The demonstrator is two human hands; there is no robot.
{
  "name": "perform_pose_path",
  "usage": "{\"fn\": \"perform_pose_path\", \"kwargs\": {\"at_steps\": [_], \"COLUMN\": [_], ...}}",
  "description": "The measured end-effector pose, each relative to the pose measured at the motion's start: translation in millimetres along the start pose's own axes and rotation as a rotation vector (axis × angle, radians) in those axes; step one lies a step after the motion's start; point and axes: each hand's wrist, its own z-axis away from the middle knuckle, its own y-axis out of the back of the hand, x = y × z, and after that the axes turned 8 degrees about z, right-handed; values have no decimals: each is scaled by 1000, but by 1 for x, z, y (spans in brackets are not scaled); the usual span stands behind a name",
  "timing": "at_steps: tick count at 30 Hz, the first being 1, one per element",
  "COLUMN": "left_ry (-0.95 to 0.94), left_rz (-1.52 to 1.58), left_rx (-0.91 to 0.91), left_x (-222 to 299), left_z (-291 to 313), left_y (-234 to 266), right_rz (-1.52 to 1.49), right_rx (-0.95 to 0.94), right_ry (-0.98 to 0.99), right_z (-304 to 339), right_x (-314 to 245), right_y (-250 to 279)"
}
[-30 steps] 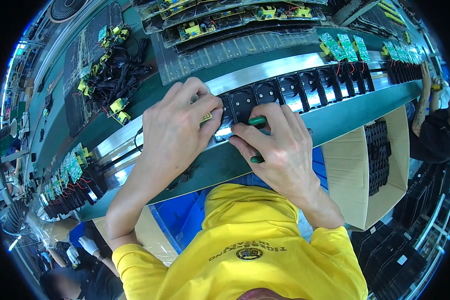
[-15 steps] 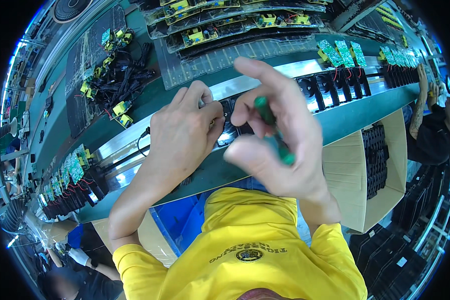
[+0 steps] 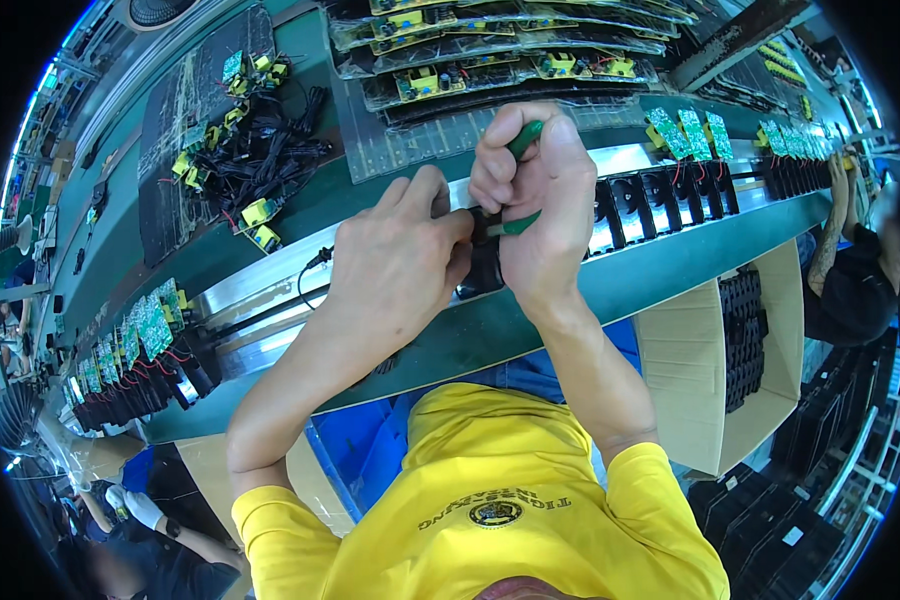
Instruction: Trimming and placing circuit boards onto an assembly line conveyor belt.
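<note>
My left hand (image 3: 395,245) is closed over the metal rail (image 3: 270,305), its fingertips pinched at a black plastic casing (image 3: 482,272). What lies between those fingertips is hidden. Close beside it, my right hand (image 3: 550,215) grips green-handled pliers (image 3: 518,226), one handle in the palm and the other under the curled fingers. The tool's grey jaws point left, toward the casing and the left fingertips; whether they touch anything cannot be made out. A black cord (image 3: 318,258) loops out by my left wrist.
Black casings (image 3: 660,200) line the rail to the right, some with green circuit boards (image 3: 692,132). More boards (image 3: 153,325) stand at left. A cable pile (image 3: 280,140) lies behind; stacked trays (image 3: 510,80) rise at the back. An open carton (image 3: 680,370) stands right. Other people work at both sides.
My right hand has swung left and turned, closing its fingers round the pliers and bringing the jaws to the casing. My left hand stays pinched at nearly the same spot.
</note>
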Motion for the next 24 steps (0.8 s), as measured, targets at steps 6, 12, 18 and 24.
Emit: {"fn": "perform_pose_path", "kwargs": {"at_steps": [6,12,18,24], "left_ry": [29,7,108,149], "left_rz": [-3,-57,145,174], "left_rx": [-6,77,-148,123], "left_x": [1,0,-15,-99], "left_z": [-1,1,14,23], "left_y": [-8,-15,42,201], "right_rz": [43,-86,-148,-14], "right_rx": [76,-182,156,-216], "right_ry": [-147,-52,21,374], "right_z": [-7,-5,-1,34], "right_x": [1,2,-31,-114], "right_y": [-4,11,-17,19]}}
